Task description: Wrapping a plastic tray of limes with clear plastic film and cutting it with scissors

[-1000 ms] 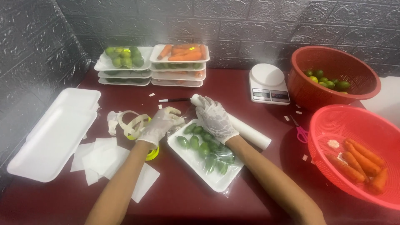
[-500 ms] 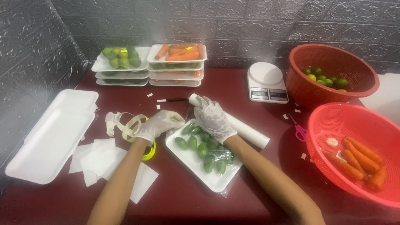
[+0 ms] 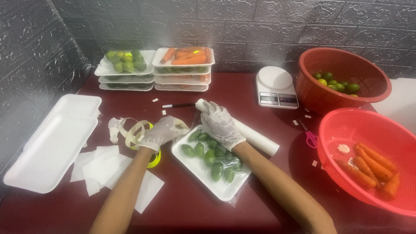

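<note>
Wrapping step: left hand (image 3: 162, 131) pinches film (image 3: 184, 128) taut; right hand (image 3: 222, 124) lies flat, open, on the tray of limes (image 3: 211, 162); next, tuck film under.

Wrapped white foam tray of limes (image 3: 211, 162) at center; stacked packed trays of limes (image 3: 125, 69) and carrots (image 3: 183, 68) at 11–12 o'clock; grey scale display (image 3: 277, 99) at 1 o'clock; blank white paper labels (image 3: 104, 167) at 8 o'clock.

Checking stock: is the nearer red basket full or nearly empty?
Nearly empty: the nearer red basket holds only a few carrots at its bottom.
</note>
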